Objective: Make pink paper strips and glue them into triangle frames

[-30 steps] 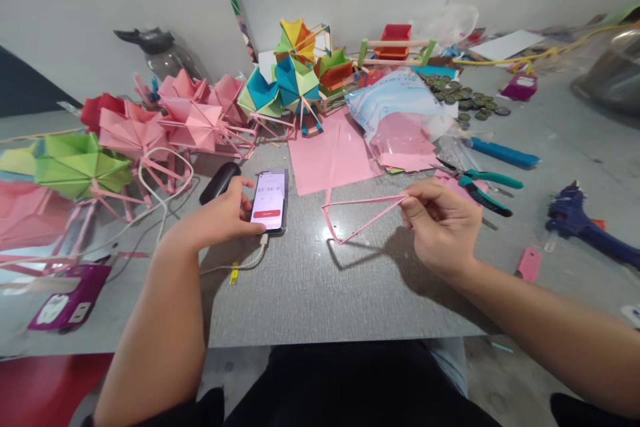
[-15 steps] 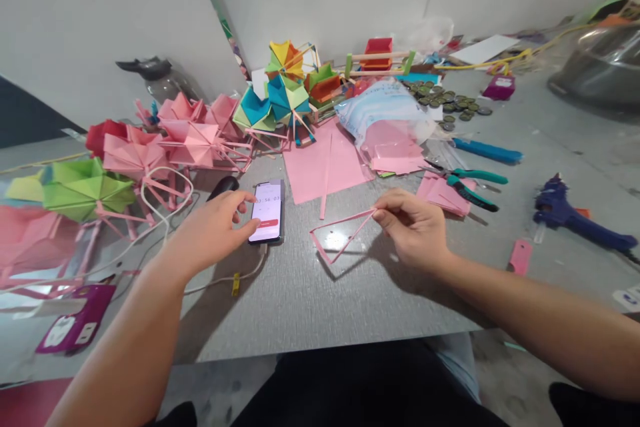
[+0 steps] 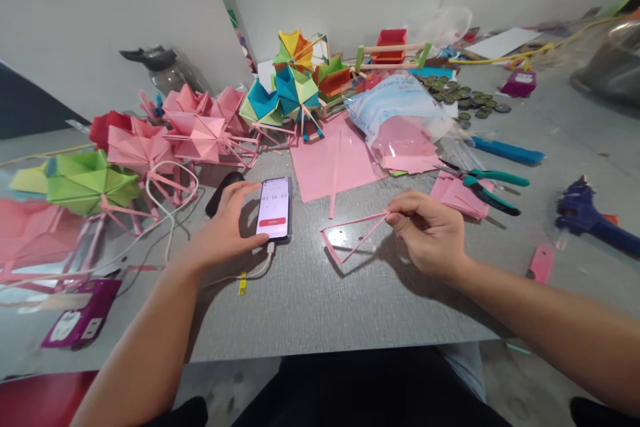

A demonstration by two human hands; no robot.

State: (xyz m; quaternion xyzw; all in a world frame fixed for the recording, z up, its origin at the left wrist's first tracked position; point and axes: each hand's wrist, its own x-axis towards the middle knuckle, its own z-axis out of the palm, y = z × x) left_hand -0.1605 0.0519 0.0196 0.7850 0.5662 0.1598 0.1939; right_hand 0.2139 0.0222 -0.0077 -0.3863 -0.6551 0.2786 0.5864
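My right hand [image 3: 425, 230] pinches one corner of a thin pink paper triangle frame [image 3: 356, 250], whose far end reaches left, low over the table. My left hand [image 3: 227, 227] is at the left side of a phone [image 3: 273, 208], thumb and fingers apart. Its thumb meets the phone's lower left corner, and the index finger is near the upper left edge. The phone lies face up with a timer and a red button on its screen. A white cable [image 3: 260, 270] is plugged into its lower end.
Folded pink paper models [image 3: 200, 137] and a green one [image 3: 93, 183] crowd the left. Behind the phone lies a pink sheet [image 3: 315, 177] with a paper strip. Pliers [image 3: 493, 190], a blue cutter [image 3: 507, 150], a glue gun [image 3: 595, 217] and coins [image 3: 465, 97] are on the right.
My left hand has spread its fingers wider along the phone's left side, its thumb now at the lower corner. The view has shifted slightly. My right hand still holds the triangle.
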